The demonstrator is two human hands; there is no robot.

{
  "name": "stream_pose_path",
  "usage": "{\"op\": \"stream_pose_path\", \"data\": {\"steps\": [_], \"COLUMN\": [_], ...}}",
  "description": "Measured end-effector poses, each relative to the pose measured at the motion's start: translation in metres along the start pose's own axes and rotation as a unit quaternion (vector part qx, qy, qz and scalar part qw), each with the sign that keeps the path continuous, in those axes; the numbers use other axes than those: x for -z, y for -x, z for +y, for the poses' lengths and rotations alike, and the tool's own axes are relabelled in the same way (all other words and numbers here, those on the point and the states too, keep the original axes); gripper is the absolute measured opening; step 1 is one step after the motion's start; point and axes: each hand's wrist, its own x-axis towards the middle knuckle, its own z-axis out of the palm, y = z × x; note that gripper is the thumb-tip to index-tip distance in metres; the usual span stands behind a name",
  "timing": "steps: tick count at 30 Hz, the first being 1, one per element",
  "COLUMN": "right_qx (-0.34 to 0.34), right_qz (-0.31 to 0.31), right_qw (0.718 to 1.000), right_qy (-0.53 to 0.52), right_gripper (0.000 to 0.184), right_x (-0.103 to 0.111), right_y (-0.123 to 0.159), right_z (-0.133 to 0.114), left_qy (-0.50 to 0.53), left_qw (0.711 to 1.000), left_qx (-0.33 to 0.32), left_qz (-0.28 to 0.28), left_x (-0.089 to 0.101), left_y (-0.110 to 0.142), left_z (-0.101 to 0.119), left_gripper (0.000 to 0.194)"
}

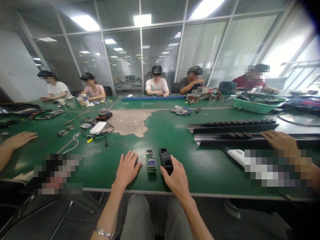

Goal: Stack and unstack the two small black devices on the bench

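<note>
My left hand (127,168) lies flat on the green table (175,140) near its front edge, fingers spread, holding nothing. Just to its right lies a small green circuit board with a blue display (150,161). A black plastic housing (165,160) lies beside the board. My right hand (177,178) rests at the near end of that housing, thumb and fingers touching it; whether it grips it I cannot tell.
Other people's hands rest on the table at the left (18,138) and right (278,140). Long black trays (232,126) lie at the right, a green basket (257,105) behind. Cables and a white box (98,127) sit left of centre. Several people sit along the far side.
</note>
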Motion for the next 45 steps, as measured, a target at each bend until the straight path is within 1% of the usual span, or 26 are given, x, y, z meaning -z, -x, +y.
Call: {"op": "stream_pose_path", "data": {"steps": [5, 12, 20, 26, 32, 37, 42, 45], "right_qx": [0.002, 0.032, 0.037, 0.037, 0.017, 0.005, -0.020, -0.050], "right_qz": [0.017, 0.026, 0.028, 0.013, -0.012, -0.019, -0.020, -0.012], "right_qw": [1.000, 0.999, 0.999, 0.999, 1.000, 1.000, 0.999, 0.998], "right_qy": [-0.012, -0.009, -0.015, -0.010, 0.010, 0.008, -0.017, -0.047], "right_gripper": [0.088, 0.080, 0.080, 0.078, 0.075, 0.072, 0.074, 0.075], "right_x": [-0.002, -0.005, -0.004, -0.002, 0.000, -0.001, 0.001, 0.009], "right_y": [0.000, 0.001, 0.001, 0.001, 0.001, 0.001, 0.001, 0.001], "right_z": [0.003, 0.006, 0.004, 0.002, 0.000, -0.002, -0.004, -0.015], "left_qy": [-0.001, 0.003, 0.004, 0.009, 0.015, 0.015, 0.012, 0.011], "left_qw": [1.000, 1.000, 1.000, 1.000, 1.000, 1.000, 1.000, 1.000], "left_qx": [0.000, -0.005, -0.003, -0.003, -0.002, -0.005, -0.003, -0.002], "left_qz": [-0.001, -0.006, -0.005, -0.003, -0.001, -0.001, 0.001, -0.001], "left_x": [-0.002, -0.001, -0.001, 0.000, -0.001, -0.001, 0.001, 0.001], "left_y": [0.000, 0.000, 0.000, 0.000, 0.000, 0.001, 0.002, 0.002], "left_z": [-0.001, -0.002, -0.002, -0.002, -0.002, -0.003, -0.003, -0.003], "left_gripper": [0.048, 0.049, 0.050, 0.050, 0.049, 0.049, 0.049, 0.048]}}
